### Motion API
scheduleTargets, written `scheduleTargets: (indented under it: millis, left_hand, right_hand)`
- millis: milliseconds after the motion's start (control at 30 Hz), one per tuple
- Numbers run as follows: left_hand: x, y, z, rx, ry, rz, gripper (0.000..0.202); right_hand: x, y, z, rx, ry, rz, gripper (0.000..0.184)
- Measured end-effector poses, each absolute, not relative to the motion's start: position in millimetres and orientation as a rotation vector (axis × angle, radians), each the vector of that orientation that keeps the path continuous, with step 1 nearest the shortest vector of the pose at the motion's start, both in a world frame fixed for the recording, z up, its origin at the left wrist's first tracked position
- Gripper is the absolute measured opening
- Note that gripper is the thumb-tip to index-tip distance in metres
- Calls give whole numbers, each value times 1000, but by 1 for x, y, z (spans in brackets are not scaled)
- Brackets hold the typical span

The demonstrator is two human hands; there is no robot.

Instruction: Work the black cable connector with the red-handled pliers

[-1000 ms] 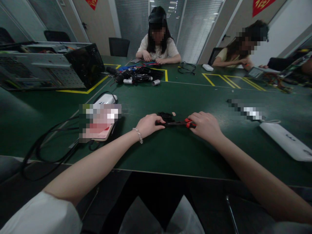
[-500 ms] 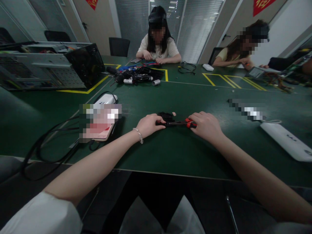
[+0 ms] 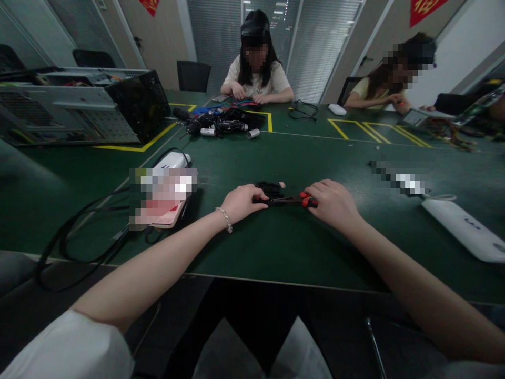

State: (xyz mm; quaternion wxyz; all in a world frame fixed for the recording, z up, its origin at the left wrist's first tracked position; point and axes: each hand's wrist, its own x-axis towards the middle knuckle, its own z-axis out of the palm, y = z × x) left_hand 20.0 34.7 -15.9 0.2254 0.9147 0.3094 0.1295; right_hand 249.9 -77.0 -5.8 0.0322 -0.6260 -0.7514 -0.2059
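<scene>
My left hand is closed, with thumb and fingers pinching a small black piece whose kind I cannot make out. Opposite it, my right hand wraps round the red and black handles of a pair of pliers. The jaws point left and meet the black piece near my left fingertips. Just behind the jaws lies a small heap of black parts, partly hidden by my left hand. A little pale scrap rests beside that heap.
Left of my arm lie a phone, a white power bank and looped black cables. Another white power bank is at right. Farther back are an open computer case, a tangled cable pile and two people seated at the table.
</scene>
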Motion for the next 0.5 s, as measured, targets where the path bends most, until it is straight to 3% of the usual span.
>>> scheduleTargets:
  millis: [500]
  left_hand:
    - [20,35,-15,2533,858,323,27]
  right_hand:
    - [252,-76,-6,-1921,-2314,-562,25]
